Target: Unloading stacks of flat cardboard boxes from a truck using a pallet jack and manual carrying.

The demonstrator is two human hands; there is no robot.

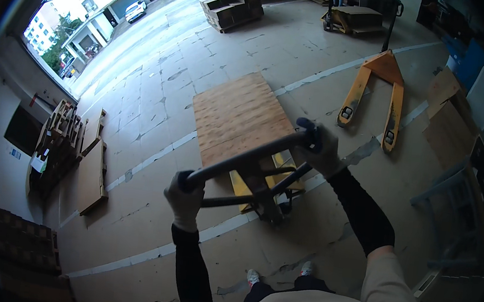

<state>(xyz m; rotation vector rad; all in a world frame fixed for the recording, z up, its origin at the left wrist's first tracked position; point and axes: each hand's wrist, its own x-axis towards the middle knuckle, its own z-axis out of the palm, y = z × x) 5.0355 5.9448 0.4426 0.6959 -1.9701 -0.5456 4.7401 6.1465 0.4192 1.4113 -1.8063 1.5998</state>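
Both my hands, in pale gloves with dark fingertips, grip the black looped handle of a yellow pallet jack. My left hand is closed round the handle's left corner. Round its right corner my right hand is wrapped. Beyond the handle lies a flat wooden pallet with a plywood-like top, over the jack's forks, which it hides. The jack's yellow body shows below the handle, between my arms. My feet stand on the floor just behind it.
An orange pallet jack stands at the right, forks toward me. Stacked cartons sit far ahead, near a wide doorway with parked cars outside. Wooden pallets lean along the left wall. Flattened cardboard and a grey frame line the right.
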